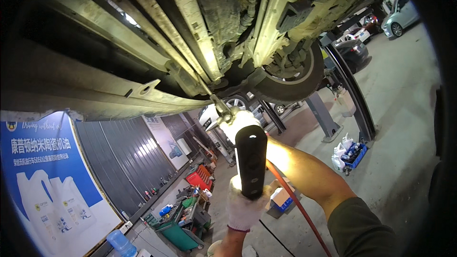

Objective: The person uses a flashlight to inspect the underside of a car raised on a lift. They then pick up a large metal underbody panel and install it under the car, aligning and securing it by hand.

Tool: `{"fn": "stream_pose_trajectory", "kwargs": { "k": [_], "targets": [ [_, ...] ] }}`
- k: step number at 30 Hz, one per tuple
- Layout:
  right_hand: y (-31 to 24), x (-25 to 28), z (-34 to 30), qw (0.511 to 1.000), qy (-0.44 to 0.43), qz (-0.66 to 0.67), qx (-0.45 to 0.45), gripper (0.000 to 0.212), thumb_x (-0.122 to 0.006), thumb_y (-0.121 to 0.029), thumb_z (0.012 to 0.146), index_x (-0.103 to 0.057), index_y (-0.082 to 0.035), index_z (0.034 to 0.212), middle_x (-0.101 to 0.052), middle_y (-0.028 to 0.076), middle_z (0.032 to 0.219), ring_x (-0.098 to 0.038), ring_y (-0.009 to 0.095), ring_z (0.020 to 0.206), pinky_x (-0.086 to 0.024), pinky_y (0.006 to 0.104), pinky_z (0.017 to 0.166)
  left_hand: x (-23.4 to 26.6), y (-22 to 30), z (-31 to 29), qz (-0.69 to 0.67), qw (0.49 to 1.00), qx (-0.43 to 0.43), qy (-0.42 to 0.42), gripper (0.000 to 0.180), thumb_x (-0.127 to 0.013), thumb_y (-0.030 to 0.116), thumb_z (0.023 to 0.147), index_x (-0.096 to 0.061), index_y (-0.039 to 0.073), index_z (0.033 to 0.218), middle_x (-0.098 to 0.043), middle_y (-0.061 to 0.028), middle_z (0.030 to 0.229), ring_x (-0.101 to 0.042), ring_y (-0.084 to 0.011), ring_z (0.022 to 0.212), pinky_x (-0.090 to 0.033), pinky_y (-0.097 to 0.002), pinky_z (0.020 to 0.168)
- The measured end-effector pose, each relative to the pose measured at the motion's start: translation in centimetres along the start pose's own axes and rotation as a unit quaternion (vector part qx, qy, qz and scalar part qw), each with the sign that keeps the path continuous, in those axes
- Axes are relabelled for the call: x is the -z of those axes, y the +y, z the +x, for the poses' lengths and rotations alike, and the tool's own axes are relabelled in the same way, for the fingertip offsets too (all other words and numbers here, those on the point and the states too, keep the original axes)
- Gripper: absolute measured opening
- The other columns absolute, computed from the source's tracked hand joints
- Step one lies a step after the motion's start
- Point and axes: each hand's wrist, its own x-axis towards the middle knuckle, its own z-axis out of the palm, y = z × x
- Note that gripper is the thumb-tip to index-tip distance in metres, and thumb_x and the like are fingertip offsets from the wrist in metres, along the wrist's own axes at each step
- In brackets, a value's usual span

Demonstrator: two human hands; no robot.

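My left hand [242, 212], in a white work glove, is closed around a black handheld work light [252, 164] held upright in front of me. Its beam floods my right hand [240, 123], which reaches out behind the lamp. That hand is closed on a metal tool [221, 106] whose long thin shaft [204, 85] points up at the car's underbody [216, 52]. Glare and the lamp hide most of its fingers and the tool's body. An orange hose [300, 204] runs down beside my right forearm; its upper end is hidden behind the lamp.
A raised wheel [295, 74] hangs at the upper right, near a dark lift post [352, 90]. Bottles in a blue crate [353, 154] stand on the floor. A cardboard box [282, 195] lies below my arms. At the left are a green tool cart [178, 233] and a red tool chest [200, 177].
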Motion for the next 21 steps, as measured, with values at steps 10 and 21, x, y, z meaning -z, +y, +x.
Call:
{"fn": "stream_pose_trajectory", "kwargs": {
  "k": [10,21],
  "targets": [
    [6.0,1.2,0.7,0.983,-0.084,0.16,0.038,0.023,-0.064,-0.025,0.096,-0.065,-0.002,0.097,-0.065,0.007,0.084,-0.059,0.015,0.074,-0.051,0.0359,0.068,0.8,1.3,-0.1,-0.024,0.999,-0.024,-0.01,0.053,-0.089,0.03,0.071,-0.061,0.003,0.108,-0.069,-0.0148,0.094,-0.07,-0.0297,0.083,-0.056,-0.0418,0.075],
    [2.6,2.8,0.6,0.968,-0.072,0.234,0.059,0.023,-0.07,-0.025,0.09,-0.068,-0.002,0.092,-0.071,0.009,0.086,-0.066,0.017,0.079,-0.053,0.0329,0.073,0.8,2.2,0.3,-0.006,1.0,0.015,0.003,0.051,-0.088,0.028,0.072,-0.059,0.003,0.105,-0.069,-0.0111,0.089,-0.068,-0.0269,0.077,-0.056,-0.0397,0.073]
  ]
}}
